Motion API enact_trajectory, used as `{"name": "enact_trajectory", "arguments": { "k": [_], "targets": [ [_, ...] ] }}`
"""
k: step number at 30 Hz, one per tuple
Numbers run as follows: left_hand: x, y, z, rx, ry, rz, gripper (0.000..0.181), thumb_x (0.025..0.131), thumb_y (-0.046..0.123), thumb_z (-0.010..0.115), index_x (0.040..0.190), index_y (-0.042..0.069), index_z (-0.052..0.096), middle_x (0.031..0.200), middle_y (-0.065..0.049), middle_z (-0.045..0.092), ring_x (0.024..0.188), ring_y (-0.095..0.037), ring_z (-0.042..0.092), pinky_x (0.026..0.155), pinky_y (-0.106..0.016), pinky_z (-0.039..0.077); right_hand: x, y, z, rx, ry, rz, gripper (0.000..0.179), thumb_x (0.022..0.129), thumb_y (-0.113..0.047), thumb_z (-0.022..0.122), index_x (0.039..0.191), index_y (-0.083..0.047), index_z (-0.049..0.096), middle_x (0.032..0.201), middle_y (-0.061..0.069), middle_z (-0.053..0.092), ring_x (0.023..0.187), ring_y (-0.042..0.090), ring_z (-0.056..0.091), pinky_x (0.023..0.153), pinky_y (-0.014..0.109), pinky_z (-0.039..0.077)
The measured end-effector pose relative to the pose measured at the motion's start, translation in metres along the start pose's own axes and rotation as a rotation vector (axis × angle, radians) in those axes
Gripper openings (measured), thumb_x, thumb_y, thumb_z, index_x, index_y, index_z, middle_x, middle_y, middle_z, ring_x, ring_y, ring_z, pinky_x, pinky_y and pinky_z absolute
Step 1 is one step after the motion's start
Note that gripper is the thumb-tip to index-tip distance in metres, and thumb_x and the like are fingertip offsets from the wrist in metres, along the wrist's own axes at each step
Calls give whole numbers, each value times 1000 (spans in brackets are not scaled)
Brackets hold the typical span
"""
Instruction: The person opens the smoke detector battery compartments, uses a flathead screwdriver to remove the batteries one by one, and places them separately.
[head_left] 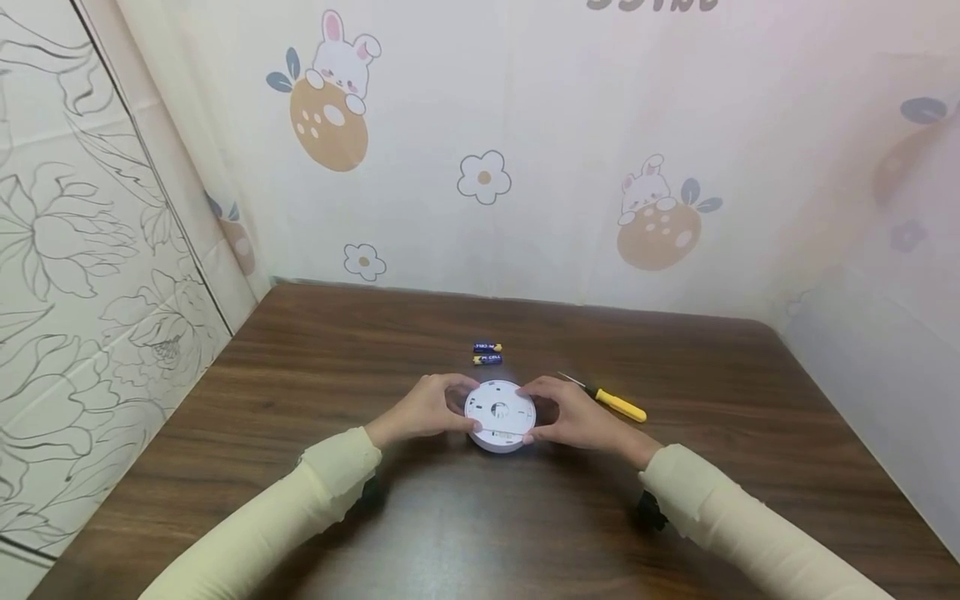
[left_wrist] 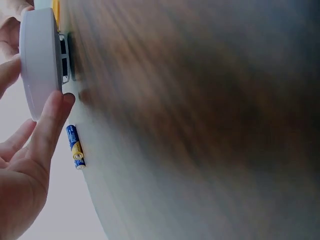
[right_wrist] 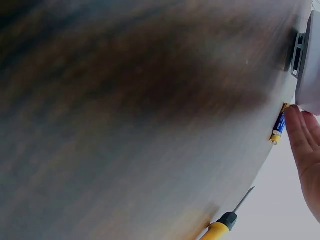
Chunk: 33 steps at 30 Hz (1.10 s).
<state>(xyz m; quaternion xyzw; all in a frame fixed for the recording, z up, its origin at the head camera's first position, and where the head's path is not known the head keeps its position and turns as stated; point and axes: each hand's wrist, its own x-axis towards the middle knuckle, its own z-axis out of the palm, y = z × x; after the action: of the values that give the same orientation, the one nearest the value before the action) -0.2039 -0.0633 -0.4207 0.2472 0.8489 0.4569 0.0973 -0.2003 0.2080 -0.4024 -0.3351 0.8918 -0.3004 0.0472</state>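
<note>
A round white smoke detector [head_left: 500, 412] is held between both hands with its flat, slotted back facing up. The left hand [head_left: 431, 407] grips its left rim, thumb at the near side and fingers at the far side. On the opposite rim the right hand [head_left: 573, 414] holds it the same way. In the left wrist view, the smoke detector's smooth side [left_wrist: 40, 60] shows, and its dark vented part points down close over the table. The left fingers [left_wrist: 47, 122] press along its edge. The right wrist view catches the right fingers [right_wrist: 300, 132] at the rim.
Two blue and yellow batteries [head_left: 487, 360] lie just beyond the smoke detector. A yellow-handled screwdriver [head_left: 621, 406] lies by the right hand, its tip toward the back. The brown wooden table [head_left: 360, 333] ends at a curtain [head_left: 555, 167] printed with rabbits and flowers.
</note>
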Motion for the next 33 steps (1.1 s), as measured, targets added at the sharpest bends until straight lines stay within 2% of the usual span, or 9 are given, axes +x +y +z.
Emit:
{"name": "enact_trajectory", "arguments": {
  "k": [6, 9, 11, 15, 18, 23, 28, 33],
  "targets": [
    [-3, 3, 2, -22, 6, -5, 56, 76, 22, 82, 125, 5, 58, 120, -12, 62, 85, -13, 67, 75, -28, 57, -2, 3, -1, 81, -46, 12, 66, 76, -37, 80, 131, -11, 54, 121, 2, 57, 102, 20, 54, 91, 38, 52],
    [-4, 4, 2, -31, 4, -11, 57, 77, 23, 81, 125, 4, 57, 119, -13, 62, 86, -16, 67, 76, -29, 57, -2, 2, -2, 139, -70, 51, 63, 81, -35, 77, 133, -11, 52, 124, 4, 56, 104, 21, 55, 90, 38, 53],
    [-5, 4, 2, -30, 3, -23, 56, 78, 24, 80, 126, 5, 56, 118, -12, 62, 87, -15, 67, 76, -30, 57, -2, 1, -2, 190, -83, 108, 61, 85, -34, 73, 136, -10, 49, 126, 7, 55, 107, 22, 56, 89, 38, 53],
    [-6, 4, 1, -46, 5, -65, 52, 84, 27, 75, 127, 4, 55, 119, -12, 61, 84, -15, 66, 75, -30, 57, -2, -1, -3, 349, -100, 278, 60, 91, -33, 65, 140, -6, 43, 127, 13, 54, 102, 25, 60, 83, 37, 56],
    [-7, 6, 1, -146, -6, -144, 51, 88, 23, 70, 130, 0, 53, 122, -17, 58, 80, -18, 67, 72, -31, 58, -1, -2, -3, 501, -108, 394, 60, 93, -29, 64, 140, -1, 39, 116, 16, 57, 92, 26, 63, 78, 37, 57],
    [-5, 10, 3, -369, -70, -296, 53, 91, 13, 66, 136, -5, 43, 118, -21, 55, 82, -23, 67, 70, -34, 59, 0, -5, -4, 672, -100, 533, 57, 92, -21, 64, 139, 1, 40, 106, 17, 62, 88, 27, 65, 79, 38, 57],
    [-5, 14, 5, -496, -79, -341, 50, 92, 2, 60, 138, -8, 40, 112, -21, 55, 83, -25, 65, 72, -37, 59, 0, -8, -3, 766, -68, 597, 54, 92, -12, 63, 139, 2, 41, 109, 19, 61, 88, 27, 66, 81, 39, 56],
    [-6, 17, 6, -554, -52, -371, 50, 91, -4, 59, 137, -9, 40, 108, -22, 56, 81, -26, 66, 73, -38, 58, 1, -10, -2, 809, -38, 620, 53, 91, -6, 63, 139, 2, 42, 110, 21, 59, 86, 27, 66, 81, 41, 56]
  ]
}}
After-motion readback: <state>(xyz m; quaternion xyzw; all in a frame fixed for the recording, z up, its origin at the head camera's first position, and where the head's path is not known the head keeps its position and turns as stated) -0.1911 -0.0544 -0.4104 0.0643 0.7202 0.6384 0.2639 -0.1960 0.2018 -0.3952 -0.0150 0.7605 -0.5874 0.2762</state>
